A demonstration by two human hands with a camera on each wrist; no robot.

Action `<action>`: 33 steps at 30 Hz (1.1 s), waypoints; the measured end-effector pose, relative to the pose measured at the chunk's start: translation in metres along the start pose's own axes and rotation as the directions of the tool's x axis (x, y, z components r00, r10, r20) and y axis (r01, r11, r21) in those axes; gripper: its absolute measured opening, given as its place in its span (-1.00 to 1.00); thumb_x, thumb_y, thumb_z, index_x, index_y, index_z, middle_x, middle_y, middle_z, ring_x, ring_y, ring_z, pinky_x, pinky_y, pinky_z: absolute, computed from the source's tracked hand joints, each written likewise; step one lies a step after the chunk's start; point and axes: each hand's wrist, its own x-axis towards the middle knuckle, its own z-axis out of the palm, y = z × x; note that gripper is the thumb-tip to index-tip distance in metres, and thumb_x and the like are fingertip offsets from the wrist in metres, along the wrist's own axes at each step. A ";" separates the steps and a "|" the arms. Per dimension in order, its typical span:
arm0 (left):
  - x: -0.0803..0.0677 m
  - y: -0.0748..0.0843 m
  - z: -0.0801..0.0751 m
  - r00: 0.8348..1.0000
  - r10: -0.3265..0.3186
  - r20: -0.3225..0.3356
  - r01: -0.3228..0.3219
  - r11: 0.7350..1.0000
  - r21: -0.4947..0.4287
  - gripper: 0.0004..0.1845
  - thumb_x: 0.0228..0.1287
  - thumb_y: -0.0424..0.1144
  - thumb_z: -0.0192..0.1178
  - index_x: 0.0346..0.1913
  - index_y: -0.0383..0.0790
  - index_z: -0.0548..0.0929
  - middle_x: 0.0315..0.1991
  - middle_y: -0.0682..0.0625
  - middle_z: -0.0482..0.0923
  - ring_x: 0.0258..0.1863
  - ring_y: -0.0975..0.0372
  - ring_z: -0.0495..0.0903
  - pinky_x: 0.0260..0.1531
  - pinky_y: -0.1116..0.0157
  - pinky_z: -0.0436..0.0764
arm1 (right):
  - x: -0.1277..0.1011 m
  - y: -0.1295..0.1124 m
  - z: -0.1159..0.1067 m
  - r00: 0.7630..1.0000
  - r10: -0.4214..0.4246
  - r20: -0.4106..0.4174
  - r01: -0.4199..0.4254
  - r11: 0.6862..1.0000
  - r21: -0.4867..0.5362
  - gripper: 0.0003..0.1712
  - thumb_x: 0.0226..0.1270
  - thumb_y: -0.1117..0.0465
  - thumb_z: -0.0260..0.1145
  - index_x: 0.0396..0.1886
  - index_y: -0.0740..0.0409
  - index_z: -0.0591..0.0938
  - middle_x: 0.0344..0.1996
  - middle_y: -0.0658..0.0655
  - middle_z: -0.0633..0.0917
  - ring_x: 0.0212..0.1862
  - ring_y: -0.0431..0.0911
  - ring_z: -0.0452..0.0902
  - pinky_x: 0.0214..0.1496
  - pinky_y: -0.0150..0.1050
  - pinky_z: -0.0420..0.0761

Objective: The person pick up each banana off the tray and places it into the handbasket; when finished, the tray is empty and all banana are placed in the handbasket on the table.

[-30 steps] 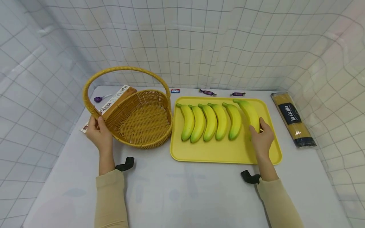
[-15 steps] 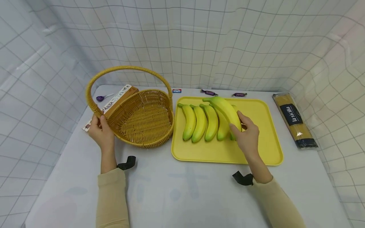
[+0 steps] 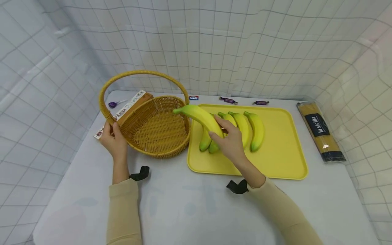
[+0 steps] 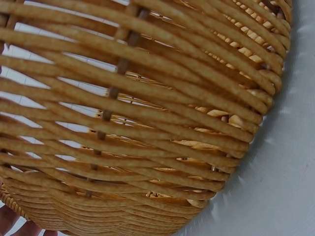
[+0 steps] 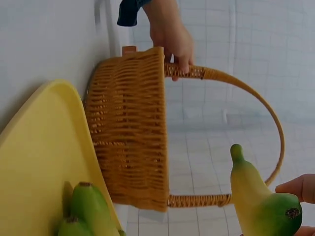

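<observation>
In the head view my left hand [image 3: 115, 142] grips the base of the handle of a woven wicker basket [image 3: 159, 131], whose inside shows bare. The left wrist view is filled by the basket's woven side [image 4: 147, 108]. My right hand [image 3: 231, 141] pinches a yellow banana [image 3: 199, 115] with a green stem and tip, thumb on one side and fingers on the other. It hangs over the tray's left end, stem overlapping the basket's right rim. Several more bananas [image 3: 256, 131] lie side by side on the yellow tray [image 3: 281, 149], some partly hidden behind my right hand.
A pasta box [image 3: 131, 105] and a purple lollipop [image 3: 112, 104] lie behind the basket's left side. Purple-wrapped candies [image 3: 228, 100] and a small blue-and-red packet [image 3: 193, 98] line the back. At right lies a bag of spaghetti [image 3: 320, 131]. Gridded white curtain [image 3: 214, 47] encloses the table.
My right hand has lifted the rightmost banana off the tray and carried it left across the others to the basket's right rim. My left hand keeps its hold on the basket handle.
</observation>
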 end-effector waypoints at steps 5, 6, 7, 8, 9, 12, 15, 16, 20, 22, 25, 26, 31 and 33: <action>0.000 0.000 0.003 1.000 0.007 0.003 -0.007 1.000 -0.025 -0.73 0.44 -0.32 0.03 0.00 -0.39 0.65 -0.14 -0.14 0.62 -0.23 0.32 0.50 -0.25 0.51 0.41 | 0.013 -0.011 0.035 0.995 0.003 0.102 -0.001 1.000 -0.017 -0.37 0.20 0.27 0.37 0.32 0.16 0.50 0.22 0.16 0.59 0.14 0.00 0.53 0.10 -0.07 0.56; 0.000 0.000 0.003 1.000 0.007 0.004 -0.007 1.000 -0.020 -0.73 0.44 -0.32 0.03 0.01 -0.39 0.65 -0.13 -0.13 0.62 -0.23 0.32 0.50 -0.25 0.52 0.41 | 0.016 -0.013 0.042 0.993 0.003 0.120 -0.001 1.000 -0.018 -0.37 0.20 0.26 0.36 0.32 0.17 0.50 0.24 0.16 0.58 0.17 -0.01 0.52 0.10 -0.09 0.56; -0.001 0.001 0.003 1.000 0.008 0.007 -0.008 1.000 -0.015 -0.72 0.44 -0.32 0.02 0.02 -0.39 0.65 -0.12 -0.14 0.63 -0.23 0.33 0.50 -0.25 0.52 0.41 | 0.020 -0.015 0.049 0.990 0.002 0.138 0.001 1.000 -0.019 -0.37 0.20 0.26 0.36 0.31 0.17 0.50 0.25 0.16 0.57 0.16 -0.01 0.52 0.06 -0.11 0.58; -0.001 0.000 0.003 1.000 0.006 0.011 -0.006 1.000 -0.011 -0.72 0.45 -0.31 0.02 0.02 -0.40 0.64 -0.11 -0.15 0.63 -0.23 0.35 0.50 -0.24 0.52 0.42 | 0.023 -0.017 0.056 0.988 0.001 0.155 0.002 1.000 -0.019 -0.37 0.20 0.26 0.35 0.31 0.17 0.50 0.26 0.17 0.56 0.14 -0.01 0.53 0.03 -0.14 0.59; -0.001 0.000 0.003 1.000 0.007 0.015 -0.007 1.000 -0.009 -0.71 0.45 -0.31 0.02 0.04 -0.39 0.64 -0.10 -0.17 0.63 -0.24 0.37 0.49 -0.24 0.52 0.42 | 0.027 -0.019 0.063 0.985 0.001 0.172 0.004 1.000 -0.028 -0.37 0.21 0.25 0.34 0.32 0.17 0.49 0.26 0.17 0.56 0.13 -0.03 0.52 0.00 -0.18 0.58; -0.002 0.001 0.002 1.000 0.011 0.025 -0.011 1.000 -0.006 -0.69 0.45 -0.29 0.01 0.08 -0.38 0.63 -0.05 -0.25 0.63 -0.25 0.44 0.47 -0.23 0.52 0.42 | 0.038 -0.020 0.083 0.977 0.018 0.214 -0.003 0.998 -0.070 -0.36 0.22 0.24 0.32 0.33 0.16 0.47 0.25 0.18 0.56 0.00 -0.04 0.53 -0.14 -0.30 0.54; -0.005 0.005 0.001 0.999 0.017 0.028 -0.017 1.000 -0.011 -0.69 0.45 -0.32 0.01 0.09 -0.39 0.63 -0.03 -0.31 0.63 -0.24 0.39 0.48 -0.24 0.52 0.41 | 0.048 -0.018 0.101 0.967 0.053 0.250 -0.023 0.992 -0.122 -0.36 0.23 0.23 0.33 0.35 0.16 0.46 0.25 0.18 0.56 -0.02 -0.05 0.53 -0.16 -0.34 0.50; -0.006 0.005 0.001 0.999 0.020 0.029 -0.020 1.000 -0.012 -0.69 0.45 -0.31 0.01 0.08 -0.39 0.63 -0.03 -0.30 0.63 -0.24 0.38 0.48 -0.24 0.52 0.41 | 0.051 -0.017 0.106 0.963 0.064 0.260 -0.031 0.991 -0.128 -0.36 0.24 0.24 0.33 0.35 0.17 0.46 0.25 0.18 0.57 -0.07 -0.05 0.54 -0.20 -0.35 0.50; -0.005 0.004 0.001 0.999 0.023 0.029 -0.023 1.000 0.001 -0.69 0.46 -0.32 0.01 0.09 -0.38 0.63 -0.01 -0.29 0.64 -0.18 0.31 0.52 -0.22 0.52 0.43 | 0.062 -0.014 0.122 0.949 0.106 0.297 -0.057 0.984 -0.168 -0.36 0.25 0.22 0.34 0.35 0.17 0.45 0.23 0.18 0.58 -0.18 -0.09 0.53 -0.28 -0.39 0.46; -0.003 0.000 0.000 0.999 0.024 0.033 -0.025 1.000 0.010 -0.68 0.47 -0.28 0.01 0.10 -0.34 0.63 0.00 -0.24 0.64 -0.17 0.37 0.52 -0.19 0.51 0.46 | 0.066 -0.013 0.129 0.941 0.133 0.312 -0.077 0.980 -0.186 -0.36 0.26 0.22 0.34 0.36 0.15 0.45 0.21 0.17 0.60 -0.25 -0.10 0.50 -0.33 -0.41 0.43; -0.002 -0.001 0.000 0.999 0.027 0.036 -0.028 1.000 0.013 -0.67 0.47 -0.27 0.00 0.11 -0.36 0.62 0.02 -0.25 0.64 -0.16 0.38 0.51 -0.18 0.51 0.47 | 0.070 -0.011 0.139 0.929 0.178 0.325 -0.111 0.970 -0.215 -0.36 0.27 0.20 0.35 0.36 0.11 0.46 0.24 0.14 0.58 -0.12 -0.09 0.55 -0.24 -0.37 0.51; -0.001 -0.001 0.000 0.999 0.030 0.035 -0.030 0.999 0.011 -0.68 0.47 -0.27 0.00 0.11 -0.37 0.62 0.01 -0.27 0.63 -0.17 0.39 0.51 -0.19 0.51 0.47 | 0.072 -0.010 0.142 0.925 0.191 0.329 -0.122 0.968 -0.218 -0.36 0.27 0.21 0.36 0.36 0.10 0.46 0.25 0.14 0.57 -0.06 -0.08 0.56 -0.20 -0.35 0.54; 0.000 -0.003 -0.002 0.999 0.036 0.027 -0.037 0.999 0.010 -0.69 0.47 -0.29 0.00 0.05 -0.43 0.61 -0.05 -0.31 0.62 -0.21 0.39 0.49 -0.21 0.52 0.44 | 0.074 -0.005 0.153 0.905 0.229 0.358 -0.149 0.960 -0.239 -0.35 0.24 0.22 0.40 0.34 0.11 0.48 0.25 0.14 0.57 0.09 -0.03 0.56 -0.04 -0.26 0.59; 0.000 -0.003 -0.004 0.999 0.039 0.025 -0.039 0.999 0.017 -0.70 0.46 -0.29 0.00 0.05 -0.42 0.61 -0.06 -0.32 0.62 -0.21 0.40 0.49 -0.22 0.52 0.44 | 0.074 -0.004 0.156 0.899 0.232 0.371 -0.147 0.959 -0.242 -0.35 0.22 0.23 0.41 0.33 0.12 0.49 0.23 0.14 0.59 0.09 -0.03 0.56 -0.02 -0.24 0.57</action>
